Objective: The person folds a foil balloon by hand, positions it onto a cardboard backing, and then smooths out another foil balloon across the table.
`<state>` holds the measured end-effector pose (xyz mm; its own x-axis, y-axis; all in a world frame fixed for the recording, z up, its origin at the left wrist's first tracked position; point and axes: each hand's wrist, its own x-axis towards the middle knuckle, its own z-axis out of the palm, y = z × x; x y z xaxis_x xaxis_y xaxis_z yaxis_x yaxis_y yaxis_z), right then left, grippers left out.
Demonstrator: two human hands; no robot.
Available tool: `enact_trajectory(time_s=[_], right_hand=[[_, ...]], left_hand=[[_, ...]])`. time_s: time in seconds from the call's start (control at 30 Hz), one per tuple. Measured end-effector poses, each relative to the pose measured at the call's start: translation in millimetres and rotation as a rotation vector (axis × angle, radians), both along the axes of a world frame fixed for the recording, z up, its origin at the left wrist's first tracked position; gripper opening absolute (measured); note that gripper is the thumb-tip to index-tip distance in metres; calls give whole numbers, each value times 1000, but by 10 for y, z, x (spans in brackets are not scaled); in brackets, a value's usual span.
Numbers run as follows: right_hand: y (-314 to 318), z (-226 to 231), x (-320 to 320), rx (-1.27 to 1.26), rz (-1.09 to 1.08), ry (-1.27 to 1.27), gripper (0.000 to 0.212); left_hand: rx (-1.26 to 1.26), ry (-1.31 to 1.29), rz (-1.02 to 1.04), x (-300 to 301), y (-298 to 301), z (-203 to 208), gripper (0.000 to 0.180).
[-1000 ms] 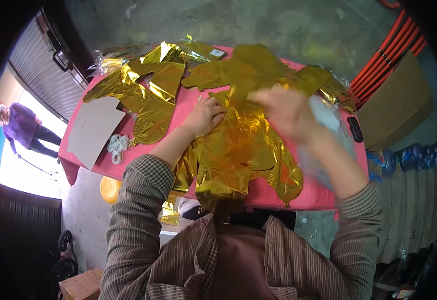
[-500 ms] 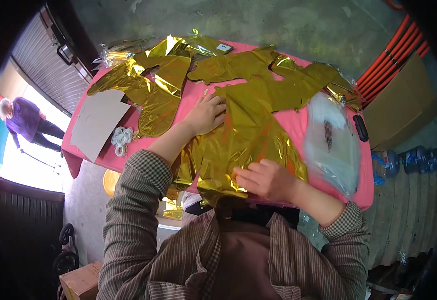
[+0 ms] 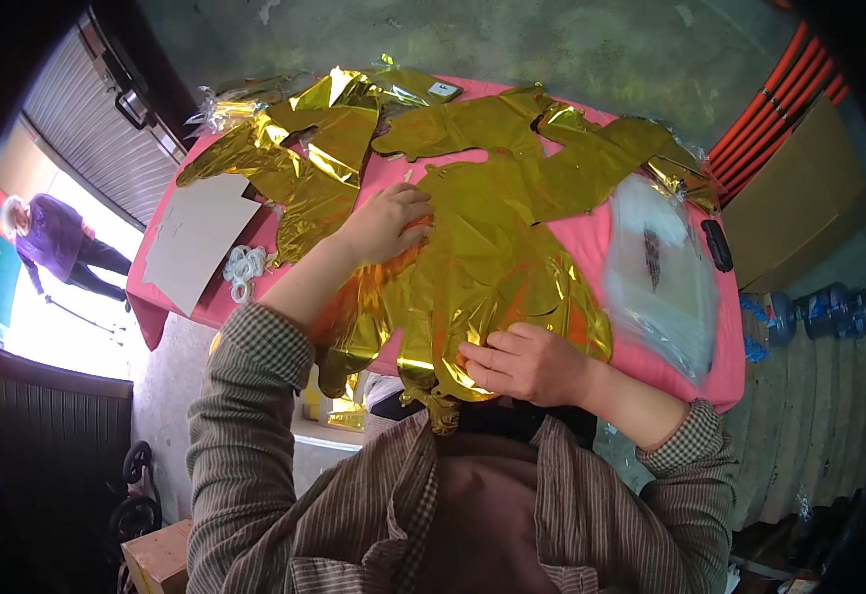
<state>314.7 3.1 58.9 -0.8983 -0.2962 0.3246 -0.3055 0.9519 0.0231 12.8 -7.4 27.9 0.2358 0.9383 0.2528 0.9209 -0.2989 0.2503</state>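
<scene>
A flat gold foil balloon is spread over the front middle of the table, its near end hanging over the edge with a crumpled tail. My left hand rests on its left side, fingers stretched over the foil. Down at the near edge, my right hand has its fingers bent and closed on the foil; the fingertips are partly hidden. More flat gold foil lies at the far left, and another piece stretches across the far side.
On the pink-covered table are a grey-white card, coiled white ribbon, clear plastic bags and a black handheld tool. A cardboard box and blue water bottles stand at right. A person stands beyond the doorway at left.
My left hand has slid left and slightly nearer along the foil. The balloon's near end is spread flatter, with its tail hanging lower. My right hand stays nearly in place.
</scene>
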Motion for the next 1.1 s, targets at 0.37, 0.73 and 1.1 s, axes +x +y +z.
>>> enact_trajectory(time_s=[0.37, 0.73, 1.1], right_hand=[[-29, -20, -118, -4, 45, 48, 22], [-218, 310, -48, -168, 30, -246, 36], [379, -315, -376, -292, -599, -167, 70]], left_hand=[[26, -41, 19, 28, -152, -133, 38], [24, -125, 61, -2, -181, -157, 43], [26, -153, 72, 20, -178, -169, 42]])
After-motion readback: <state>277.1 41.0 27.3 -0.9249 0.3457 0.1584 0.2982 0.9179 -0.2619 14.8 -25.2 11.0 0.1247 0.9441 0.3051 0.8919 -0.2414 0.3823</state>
